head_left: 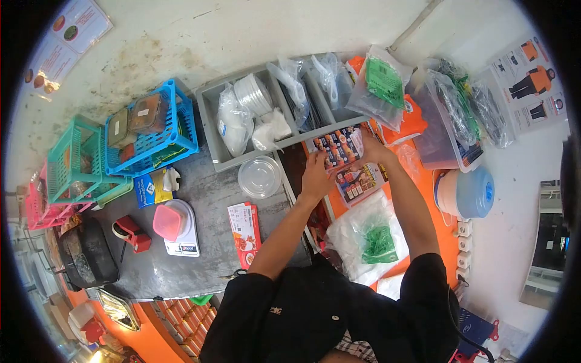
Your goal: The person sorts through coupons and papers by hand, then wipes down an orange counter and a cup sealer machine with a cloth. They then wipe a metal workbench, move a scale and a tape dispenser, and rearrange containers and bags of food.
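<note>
A dark printed leaflet with food pictures (336,149) is held between my two hands near the grey divided bin. My left hand (316,175) has its fingers closed on the leaflet's left and lower side. At the upper right edge, my right hand (376,151) grips the same leaflet, its fingertips partly hidden. Just below, a second printed leaflet (361,183) lies on the orange surface. White plastic bags (345,239) with a green-printed packet (378,245) on top lie nearer my body.
Behind my hands stands the grey divided bin (227,160) with lids and bagged cutlery. On the dark table (212,224) are a round clear container (260,177), red-white cards (245,233) and a kitchen scale (183,245). Blue baskets (151,142) stand left, a water jug (475,192) right.
</note>
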Demonstrator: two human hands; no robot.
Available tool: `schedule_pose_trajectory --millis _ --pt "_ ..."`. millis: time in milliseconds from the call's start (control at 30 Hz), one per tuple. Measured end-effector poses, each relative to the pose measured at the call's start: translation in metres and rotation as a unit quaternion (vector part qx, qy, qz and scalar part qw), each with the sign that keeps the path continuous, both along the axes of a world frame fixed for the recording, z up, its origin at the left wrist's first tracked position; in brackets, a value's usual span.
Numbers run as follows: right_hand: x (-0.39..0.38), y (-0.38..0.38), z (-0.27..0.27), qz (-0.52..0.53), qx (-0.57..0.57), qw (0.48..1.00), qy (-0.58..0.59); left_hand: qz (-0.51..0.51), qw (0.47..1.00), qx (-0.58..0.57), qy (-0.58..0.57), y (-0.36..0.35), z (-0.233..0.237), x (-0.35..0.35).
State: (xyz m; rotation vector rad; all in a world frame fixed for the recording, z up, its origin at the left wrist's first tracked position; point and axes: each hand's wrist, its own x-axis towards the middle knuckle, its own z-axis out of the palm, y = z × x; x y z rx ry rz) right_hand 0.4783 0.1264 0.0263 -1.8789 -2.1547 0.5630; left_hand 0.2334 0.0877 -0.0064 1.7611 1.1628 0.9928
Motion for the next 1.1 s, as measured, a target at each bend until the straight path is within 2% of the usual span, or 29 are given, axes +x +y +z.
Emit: schedule_pose_trajectory --millis 67,133,200,367,433,467,500,533,567,633,700,767,833,900,967,1033,1100 --pt "0.007 0.004 -0.012 -0.024 -0.038 0.999 -0.012 0.025 0.998 0.043 0.037 0.009 -0.006 0.011" --pt "0.007 0.009 -0.01 -0.091 -0.107 0.99 0.001 0.034 0.999 0.032 0.019 0.017 -0.007 0.012" --pt "0.006 0.008 -0.01 -0.104 -0.085 0.991 0.011 0.046 0.999 0.019 0.007 0.019 -0.009 0.01" --pt "0.002 0.007 0.005 -0.099 -0.04 0.994 0.009 0.082 0.983 -0.134 -0.092 0.018 -0.011 0.011" --pt "0.014 0.011 -0.01 -0.136 -0.134 0.962 0.195 0.096 0.986 -0.121 -0.059 0.02 -0.019 0.016" --pt "0.012 0.009 -0.018 -0.134 -0.136 0.962 0.196 0.106 0.988 -0.107 -0.027 0.021 -0.023 0.017" --pt "0.009 0.007 -0.02 -0.156 -0.094 0.974 0.138 0.107 0.988 -0.105 -0.027 0.023 -0.025 0.017" --pt "0.007 0.005 -0.021 -0.178 -0.051 0.98 0.078 0.114 0.986 -0.114 -0.049 0.025 -0.027 0.018" --pt "0.005 0.002 -0.022 -0.177 -0.05 0.98 0.077 0.121 0.982 -0.125 -0.07 0.025 -0.029 0.02" --pt "-0.001 -0.001 -0.026 -0.239 -0.052 0.935 0.258 0.129 0.988 -0.082 -0.036 0.028 -0.032 0.021" --pt "-0.009 -0.009 -0.032 -0.242 -0.017 0.945 0.222 0.134 0.99 -0.042 0.0 0.029 -0.037 0.023" --pt "-0.014 -0.015 -0.034 -0.245 0.021 0.952 0.183 0.199 0.962 -0.168 -0.076 0.033 -0.043 0.031" --pt "-0.02 -0.021 -0.03 -0.222 0.069 0.964 0.126 0.199 0.964 -0.161 -0.071 0.036 -0.049 0.031" --pt "-0.025 -0.025 -0.036 -0.218 0.081 0.962 0.146 0.199 0.966 -0.152 -0.065 0.037 -0.055 0.03" --pt "-0.024 -0.025 -0.055 -0.216 0.142 0.958 0.123 0.196 0.963 -0.167 -0.083 0.038 -0.057 0.029" --pt "-0.029 -0.026 -0.058 -0.242 0.119 0.953 0.135 0.207 0.963 -0.16 -0.064 0.037 -0.059 0.03" --pt "-0.034 -0.028 -0.061 -0.206 0.167 0.963 0.054 0.214 0.964 -0.152 -0.048 0.041 -0.058 0.033"
